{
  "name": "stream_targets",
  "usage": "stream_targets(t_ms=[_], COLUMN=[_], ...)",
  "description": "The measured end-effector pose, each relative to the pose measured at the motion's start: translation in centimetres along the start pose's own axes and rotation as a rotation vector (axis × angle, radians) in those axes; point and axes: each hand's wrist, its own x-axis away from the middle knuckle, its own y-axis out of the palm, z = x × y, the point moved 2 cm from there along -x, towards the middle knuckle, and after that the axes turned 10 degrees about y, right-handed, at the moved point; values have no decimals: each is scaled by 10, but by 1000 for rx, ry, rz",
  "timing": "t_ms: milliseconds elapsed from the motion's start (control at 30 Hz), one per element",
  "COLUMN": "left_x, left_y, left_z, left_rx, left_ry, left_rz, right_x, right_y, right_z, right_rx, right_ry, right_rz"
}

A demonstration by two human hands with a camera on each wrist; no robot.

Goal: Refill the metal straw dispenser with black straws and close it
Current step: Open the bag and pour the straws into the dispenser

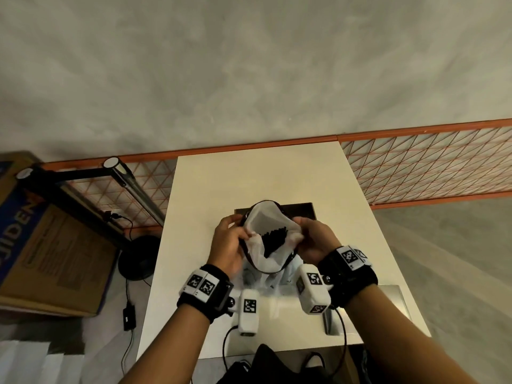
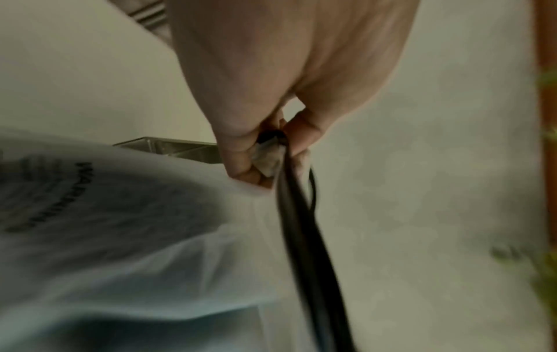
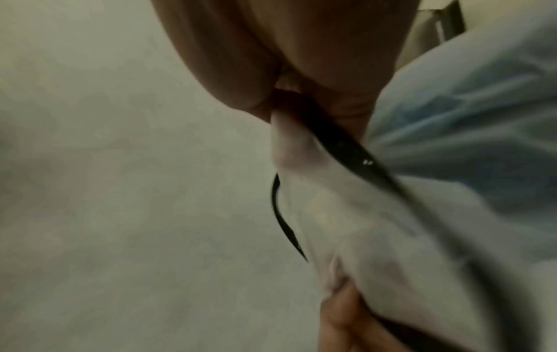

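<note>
A translucent white plastic bag (image 1: 263, 261) with a black rim is held up over the table, its mouth spread wide. A bundle of black straws (image 1: 275, 239) stands inside it. My left hand (image 1: 230, 236) pinches the left side of the rim (image 2: 265, 154). The right side is pinched by my right hand (image 1: 310, 234), whose grip is seen close up in the right wrist view (image 3: 289, 102). Behind the bag, the metal straw dispenser (image 1: 303, 209) shows as a dark open box, mostly hidden. A shiny metal piece (image 1: 388, 297) lies near the table's front right.
The white table (image 1: 249, 178) is narrow, with an orange wire-mesh rack (image 1: 429, 167) behind it. On the left floor are a cardboard box (image 1: 55, 245), a black stand (image 1: 138, 256) and cables. A black item (image 1: 271, 364) sits at the front edge.
</note>
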Motion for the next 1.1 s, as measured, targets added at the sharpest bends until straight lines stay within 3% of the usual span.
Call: stream_targets(t_ms=[67, 200, 267, 433, 533, 733, 833, 900, 967, 1033, 1100], left_x=[-3, -7, -7, -8, -5, 0, 4, 6, 12, 16, 15], left_y=[-11, -30, -33, -32, -28, -29, -36, -40, -41, -40, -37], left_z=[2, -6, -7, -3, 0, -2, -2, -1, -6, -19, -30], left_rx=[144, 199, 207, 252, 201, -127, -559, -855, -886, -729, -595], left_ry=[-121, -292, -308, -306, -266, -77, 33, 104, -38, -272, -355], left_rz=[82, 155, 151, 73, 16, -13, -74, -128, -219, -273, -297], right_x=[-8, -15, -15, -4, -7, -7, -3, -1, -4, -4, -6], right_y=[-12, -28, -22, -6, -9, -23, -27, -27, -26, -20, -17], right_z=[1, 2, 0, -2, 4, 5, 5, 7, 12, 18, 26], right_rx=[-8, 284, 508, 1365, 1499, 1529, 1458, 1197, 931, 734, 528], right_ry=[12, -128, -244, -494, -467, -379, -289, -180, -116, -103, -66], right_rz=[74, 256, 260, 323, 408, 539, 514, 416, 332, 262, 159])
